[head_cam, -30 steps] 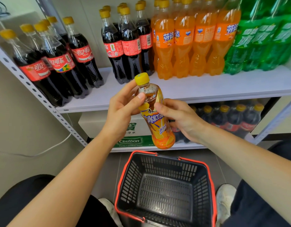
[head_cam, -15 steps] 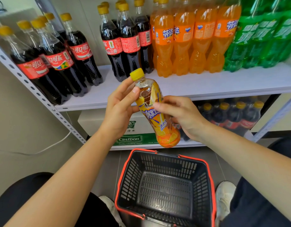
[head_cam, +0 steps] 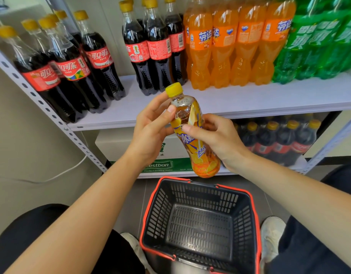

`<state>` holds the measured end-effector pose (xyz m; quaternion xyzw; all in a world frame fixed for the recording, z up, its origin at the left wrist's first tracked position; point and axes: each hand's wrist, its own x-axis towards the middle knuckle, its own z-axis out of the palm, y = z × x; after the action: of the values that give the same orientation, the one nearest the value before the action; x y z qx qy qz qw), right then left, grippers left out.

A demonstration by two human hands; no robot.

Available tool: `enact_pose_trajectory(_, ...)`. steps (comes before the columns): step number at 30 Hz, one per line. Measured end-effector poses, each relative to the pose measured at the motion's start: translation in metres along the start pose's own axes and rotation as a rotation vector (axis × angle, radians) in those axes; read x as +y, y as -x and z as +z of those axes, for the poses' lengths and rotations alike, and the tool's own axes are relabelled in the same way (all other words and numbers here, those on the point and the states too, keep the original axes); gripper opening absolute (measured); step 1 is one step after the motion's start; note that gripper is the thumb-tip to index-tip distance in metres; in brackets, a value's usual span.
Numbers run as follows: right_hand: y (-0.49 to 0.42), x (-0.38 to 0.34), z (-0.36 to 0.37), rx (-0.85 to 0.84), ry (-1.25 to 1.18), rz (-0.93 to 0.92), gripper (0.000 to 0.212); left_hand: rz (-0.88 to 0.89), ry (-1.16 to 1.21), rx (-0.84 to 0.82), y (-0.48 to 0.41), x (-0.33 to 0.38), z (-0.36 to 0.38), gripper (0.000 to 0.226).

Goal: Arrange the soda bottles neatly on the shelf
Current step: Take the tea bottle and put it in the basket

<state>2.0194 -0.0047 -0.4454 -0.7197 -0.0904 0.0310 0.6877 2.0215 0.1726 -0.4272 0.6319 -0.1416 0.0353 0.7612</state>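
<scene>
At shelf-edge (head_cam: 269,110): L hand (head_cam: 151,131), R hand (head_cam: 218,139) grip btl (head_cam: 202,161).

FANTA on orange bottles (head_cam: 224,46), "estbon" on box (head_cam: 160,165)

Bright, even indoor light with soft, faint shadows. Small glints show on the cola bottles (head_cam: 103,56). The wide lens bends the shelf (head_cam: 269,97) edges; the green bottles (head_cam: 313,42) look slightly blurred.

On the white upper shelf board (head_cam: 249,99), upright cola bottles (head_cam: 151,56) are ranged at left and centre, followed by orange soda bottles (head_cam: 230,46) and green soda bottles (head_cam: 319,42). The lower board (head_cam: 166,175) is occupied by a water carton (head_cam: 131,147) and lower cola bottles (head_cam: 279,143).
</scene>
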Motion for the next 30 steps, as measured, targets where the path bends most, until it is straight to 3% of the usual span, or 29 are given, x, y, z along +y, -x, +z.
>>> enact_pose_trajectory(4, 0.001, 0.002, -0.003, -0.036, -0.082, 0.007, 0.034, -0.023, 0.032, 0.014, -0.001, 0.002, -0.001, 0.046)
enact_pose_trajectory(13, 0.000, 0.007, 0.001, 0.020, 0.042, -0.016, 0.059, -0.054, 0.070, -0.094, 0.002, 0.000, 0.000, 0.057)
enact_pose_trajectory(22, 0.006, 0.012, 0.000, -0.060, 0.025, -0.066, 0.056, -0.055, -0.064, -0.083, 0.002, 0.004, 0.005, 0.050)
enact_pose_trajectory(28, 0.005, 0.014, -0.003, -0.182, -0.129, 0.076, 0.026, -0.057, -0.183, -0.054, 0.003, 0.002, 0.006, 0.028)
enact_pose_trajectory(30, 0.004, 0.015, -0.005, -0.206, -0.175, 0.134, 0.025, -0.052, -0.169, -0.046, 0.001, 0.003, 0.005, 0.023)
